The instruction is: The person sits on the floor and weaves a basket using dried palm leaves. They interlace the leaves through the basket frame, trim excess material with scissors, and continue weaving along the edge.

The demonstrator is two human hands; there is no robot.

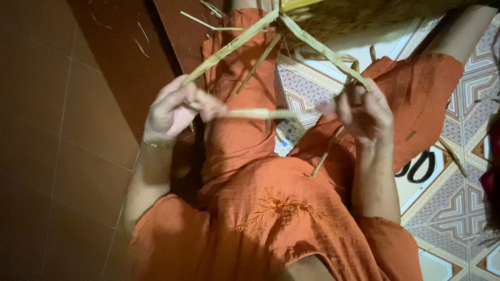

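My left hand [174,112] and my right hand [364,112] are raised over my lap in orange clothes. Between them runs a pale dried leaf strip [260,113], pulled level, with one end gripped in each hand. From each hand another strip rises slanting up, the left strand [229,48] and the right strand [323,49], and both meet at the edge of a woven straw piece [359,15] at the top of the view. A thin loose stalk [325,153] hangs below my right hand.
Black-handled scissors [419,167] lie on the patterned mat [458,208] to the right. Brown floor tiles [52,130] spread to the left, with a few loose straw bits [140,41] near the top. A dark red object shows at the right edge.
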